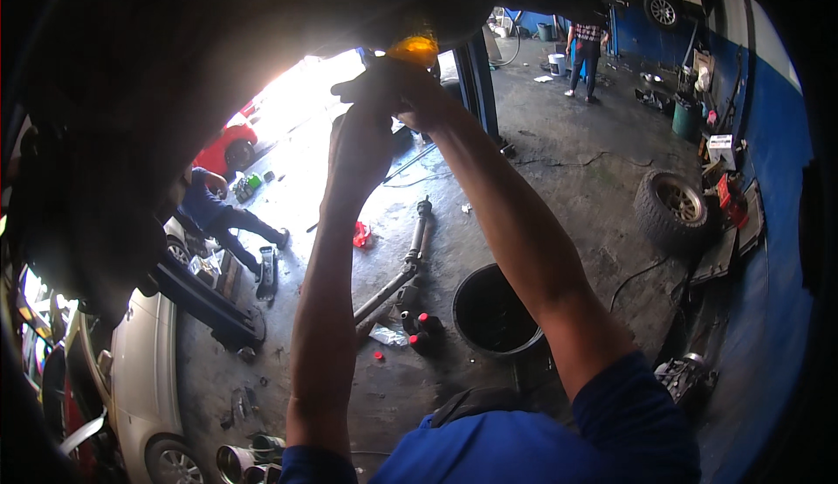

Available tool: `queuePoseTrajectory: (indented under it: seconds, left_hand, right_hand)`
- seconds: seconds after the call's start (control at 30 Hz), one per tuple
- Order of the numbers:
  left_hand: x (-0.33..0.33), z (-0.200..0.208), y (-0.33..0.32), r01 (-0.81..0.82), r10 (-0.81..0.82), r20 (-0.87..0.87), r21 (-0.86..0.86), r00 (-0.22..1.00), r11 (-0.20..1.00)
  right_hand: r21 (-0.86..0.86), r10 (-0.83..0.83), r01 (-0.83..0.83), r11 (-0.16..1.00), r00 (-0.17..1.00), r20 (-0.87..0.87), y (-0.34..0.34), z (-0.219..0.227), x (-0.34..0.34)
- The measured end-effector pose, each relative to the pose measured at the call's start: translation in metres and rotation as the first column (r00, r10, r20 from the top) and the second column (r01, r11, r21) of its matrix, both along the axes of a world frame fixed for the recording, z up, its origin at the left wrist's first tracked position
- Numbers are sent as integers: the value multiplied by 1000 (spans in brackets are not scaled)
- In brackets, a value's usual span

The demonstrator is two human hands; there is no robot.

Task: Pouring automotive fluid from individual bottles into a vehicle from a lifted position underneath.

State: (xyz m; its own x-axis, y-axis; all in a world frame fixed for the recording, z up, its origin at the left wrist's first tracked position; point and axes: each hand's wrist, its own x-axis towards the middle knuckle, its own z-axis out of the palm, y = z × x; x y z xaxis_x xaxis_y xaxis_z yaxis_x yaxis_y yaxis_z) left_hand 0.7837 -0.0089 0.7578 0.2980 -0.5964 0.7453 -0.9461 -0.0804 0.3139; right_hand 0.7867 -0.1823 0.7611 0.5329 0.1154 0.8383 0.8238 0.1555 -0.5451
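Both my arms are raised overhead beneath the dark underside of a vehicle (262, 13). A translucent amber container (416, 49), perhaps a plastic bottle, shows just above my hands. My right hand (397, 87) is closed around its lower part, a dark shape against the glare, with one or two fingers pointing left. Just below and against it, my left hand (362, 139) is closed, its fingertips hidden in shadow. What the left fingers grip cannot be made out. The upper end of the container is lost in the dark underside.
Below stand a black drum (497, 314), a long metal shaft (406, 261) and black bottles with red caps (423, 331). A blue lift post (476, 87) rises ahead. One person (223, 209) works at left, another (587, 52) stands far right. A tyre (672, 209) lies right.
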Motion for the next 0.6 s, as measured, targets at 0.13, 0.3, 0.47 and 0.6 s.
queuePoseTrajectory:
  seconds: [0.13, 0.3, 0.47, 0.6]
  left_hand:
    - [-4, 7, 7, -46, 46, 1, -27, 999, 999]
    - [-23, 17, 12, -63, 62, -9, -20, 998, 998]
    - [-31, 18, 21, -42, 44, 49, -41, 998, 998]
    - [-36, 19, 18, -22, 24, 51, -35, 998, 999]
  right_hand:
    - [129, 89, -88, 988, 996, -4, 6, 15, 0]
    - [-26, -228, 227, 973, 973, -26, -12, 26, 2]
    - [237, 273, -283, 929, 959, 76, -9, 41, 13]
    - [202, 257, -264, 943, 964, 64, -17, 54, 18]
